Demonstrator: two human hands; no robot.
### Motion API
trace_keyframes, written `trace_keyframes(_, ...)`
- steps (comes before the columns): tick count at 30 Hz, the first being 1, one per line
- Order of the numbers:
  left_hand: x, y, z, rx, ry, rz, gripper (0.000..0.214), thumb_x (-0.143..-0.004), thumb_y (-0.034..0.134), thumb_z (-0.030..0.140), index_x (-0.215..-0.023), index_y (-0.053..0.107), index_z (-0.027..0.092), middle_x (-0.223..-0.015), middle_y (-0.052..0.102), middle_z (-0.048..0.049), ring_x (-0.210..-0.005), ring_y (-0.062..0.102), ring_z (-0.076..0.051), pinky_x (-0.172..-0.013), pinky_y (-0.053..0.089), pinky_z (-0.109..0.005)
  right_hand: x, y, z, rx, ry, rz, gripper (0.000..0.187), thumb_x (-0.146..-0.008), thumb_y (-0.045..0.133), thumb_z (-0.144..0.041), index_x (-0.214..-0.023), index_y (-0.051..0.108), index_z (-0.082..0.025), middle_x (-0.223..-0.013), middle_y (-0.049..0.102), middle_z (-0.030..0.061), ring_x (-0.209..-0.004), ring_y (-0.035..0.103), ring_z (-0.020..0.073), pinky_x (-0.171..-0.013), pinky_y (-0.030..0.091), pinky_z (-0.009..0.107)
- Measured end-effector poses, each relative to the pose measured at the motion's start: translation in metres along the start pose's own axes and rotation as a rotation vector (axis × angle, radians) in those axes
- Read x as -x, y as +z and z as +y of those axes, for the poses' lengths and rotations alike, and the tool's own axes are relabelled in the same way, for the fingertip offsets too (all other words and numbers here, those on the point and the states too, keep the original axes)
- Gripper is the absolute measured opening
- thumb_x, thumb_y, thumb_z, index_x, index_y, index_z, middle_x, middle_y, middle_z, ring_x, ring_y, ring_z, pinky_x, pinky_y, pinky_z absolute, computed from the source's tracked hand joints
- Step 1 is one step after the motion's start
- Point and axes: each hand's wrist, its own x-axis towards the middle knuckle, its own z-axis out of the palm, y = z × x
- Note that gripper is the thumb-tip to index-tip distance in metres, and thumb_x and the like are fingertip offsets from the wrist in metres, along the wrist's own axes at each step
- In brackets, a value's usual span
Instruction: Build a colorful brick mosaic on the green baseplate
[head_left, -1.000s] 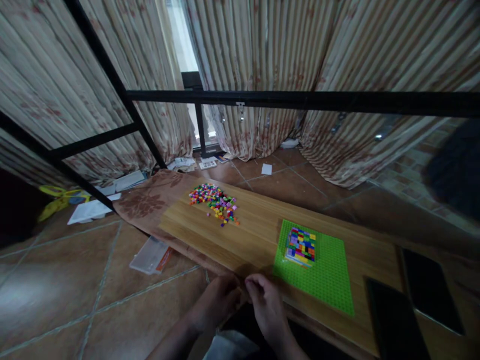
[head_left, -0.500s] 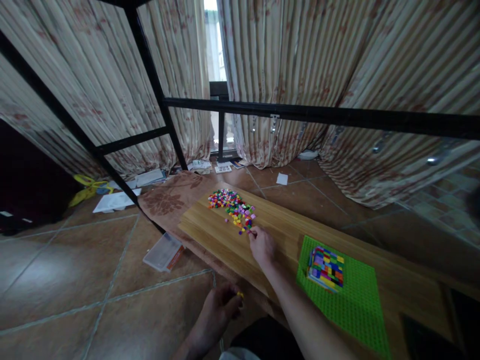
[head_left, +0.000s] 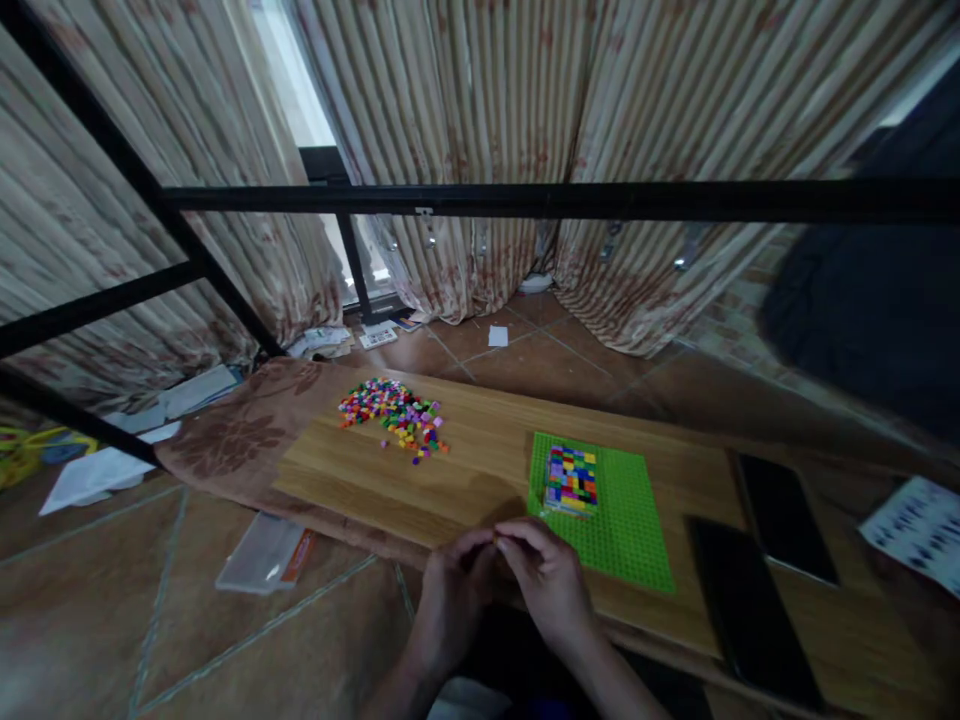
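Head view: fingers of the left hand (head_left: pixel 456 590) and right hand (head_left: pixel 551 582) meet, pinching a small toy brick (head_left: pixel 495 540), mostly hidden between the fingertips at the desk's (head_left: pixel 480 450) near edge. Multicoloured brick block (head_left: pixel 571 480) on the green baseplate (head_left: pixel 630 525) sits just beyond the right hand; loose bricks (head_left: pixel 390 402) lie farther left.

No wording can be read: the dark print on the white sheet (head_left: pixel 916 532) toward the worktop's (head_left: pixel 480 455) right end, the orange label (head_left: pixel 298 556) on the clear plastic box (head_left: pixel 253 556) below its near left corner, and the marks on the white card (head_left: pixel 378 339) beyond its far left corner are too small or blurred.
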Motion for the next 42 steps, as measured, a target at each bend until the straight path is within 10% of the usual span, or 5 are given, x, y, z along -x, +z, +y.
trace_keyframes(9,-0.024,0.064,0.010,0.004,-0.001,-0.075,0.028,-0.082,0.061,0.036,-0.099,0.073,0.018,-0.089,0.073,-0.0050,-0.080,0.066,-0.019,-0.075,0.054,-0.028,0.004,-0.061,0.006,-0.017,0.119,0.193,0.019,-0.085,0.060,-0.037,-0.094,0.071,-0.025,-0.096,0.071,0.0042,-0.092,0.066,0.0202,-0.081,0.052,0.033)
trace_keyframes(17,-0.063,0.070,0.020,-0.110,0.106,0.058,0.029,-0.085,0.056,0.031,-0.108,0.065,0.016,-0.093,0.071,-0.0064,-0.079,0.065,-0.016,-0.073,0.053,-0.026,-0.044,-0.110,0.022,0.350,-0.091,0.310,0.023,-0.088,0.053,-0.036,-0.092,0.072,-0.023,-0.093,0.069,0.0054,-0.088,0.064,0.0196,-0.081,0.050,0.033)
trace_keyframes(27,-0.122,0.082,0.009,-0.371,0.193,0.027,0.035,-0.082,0.059,0.023,-0.115,0.062,0.014,-0.111,0.066,-0.0113,-0.101,0.062,-0.021,-0.090,0.049,-0.034,-0.064,-0.102,0.037,0.579,-0.192,0.325,0.023,-0.089,0.052,-0.032,-0.091,0.073,-0.024,-0.094,0.064,0.0060,-0.087,0.061,0.0193,-0.081,0.049,0.034)
trace_keyframes(42,-0.132,0.100,0.013,-0.370,0.143,-0.023,0.037,-0.075,0.067,0.022,-0.111,0.065,0.015,-0.105,0.069,-0.0088,-0.099,0.063,-0.021,-0.091,0.049,-0.033,-0.064,-0.107,0.045,0.303,0.042,0.489,0.033,-0.081,0.056,-0.045,-0.098,0.071,-0.020,-0.093,0.066,0.0061,-0.071,0.057,0.0165,-0.068,0.047,0.032)
